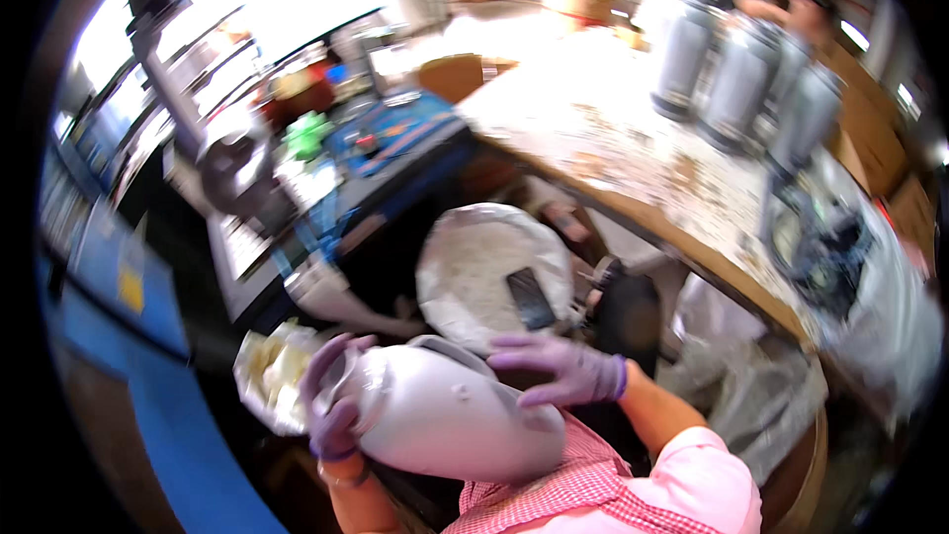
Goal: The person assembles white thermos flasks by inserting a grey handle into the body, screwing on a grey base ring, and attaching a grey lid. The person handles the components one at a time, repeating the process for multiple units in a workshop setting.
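Note:
A grey jug-shaped casing (460,410) lies tilted across my lap, its open rim toward the left. My left hand (336,400), in a purple glove, is closed around that rim end, with the fingers curled along its edge. My right hand (568,368), also gloved, has its fingers stretched out over the casing's far right side. Whether its fingertips touch the casing, I cannot tell. Just beyond the casing is a round, white-covered stool or tub top (465,257) with a dark phone (531,297) lying on it.
A worn workbench (613,138) runs along the far right, with several similar grey casings (741,74) standing on it. Someone's hand (806,15) is behind them. At left are a dark machine table (415,153) and a plastic-lined bin (282,376). Clear plastic bags (751,396) hang at right.

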A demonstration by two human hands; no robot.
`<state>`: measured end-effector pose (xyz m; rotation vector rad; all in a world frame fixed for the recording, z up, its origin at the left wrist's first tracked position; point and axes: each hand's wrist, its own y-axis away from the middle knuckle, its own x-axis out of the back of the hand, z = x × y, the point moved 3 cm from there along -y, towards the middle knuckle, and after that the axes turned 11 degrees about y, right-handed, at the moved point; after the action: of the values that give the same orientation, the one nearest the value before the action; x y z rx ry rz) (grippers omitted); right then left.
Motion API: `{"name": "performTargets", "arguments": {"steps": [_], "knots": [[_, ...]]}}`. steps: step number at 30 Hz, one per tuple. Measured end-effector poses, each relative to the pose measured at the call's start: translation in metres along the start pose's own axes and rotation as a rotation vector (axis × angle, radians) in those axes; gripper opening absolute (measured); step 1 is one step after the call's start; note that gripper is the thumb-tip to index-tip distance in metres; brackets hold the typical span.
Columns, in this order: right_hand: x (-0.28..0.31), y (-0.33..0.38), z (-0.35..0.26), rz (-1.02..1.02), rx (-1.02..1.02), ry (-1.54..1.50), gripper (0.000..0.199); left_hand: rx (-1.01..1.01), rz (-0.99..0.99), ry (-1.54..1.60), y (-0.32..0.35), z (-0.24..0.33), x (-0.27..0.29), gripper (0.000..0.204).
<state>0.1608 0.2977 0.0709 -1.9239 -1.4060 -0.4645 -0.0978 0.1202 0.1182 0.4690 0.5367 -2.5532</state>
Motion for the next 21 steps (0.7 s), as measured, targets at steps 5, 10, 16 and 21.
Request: {"name": "performTargets", "arguments": {"steps": [5, 10, 16, 21], "knots": [[0.168, 0.170, 0.029, 0.901, -0.515, 0.834, 0.031, -0.386, 0.119, -0.385, 0.002, 0.021, -0.022, 0.099], [0.249, 0.344, 0.060, 0.566, -1.410, 1.610, 0.034, -0.341, -0.006, -0.469, 0.007, -0.004, -0.035, 0.099], [0.283, 0.411, 0.100, 0.115, -1.360, 1.726, 0.022, -0.228, -0.121, -0.356, 0.011, -0.035, -0.049, 0.106], [0.304, 0.310, 0.014, 0.685, -0.855, 1.684, 0.019, -0.359, -0.329, -0.462, 0.009, -0.019, -0.088, 0.061]]}}
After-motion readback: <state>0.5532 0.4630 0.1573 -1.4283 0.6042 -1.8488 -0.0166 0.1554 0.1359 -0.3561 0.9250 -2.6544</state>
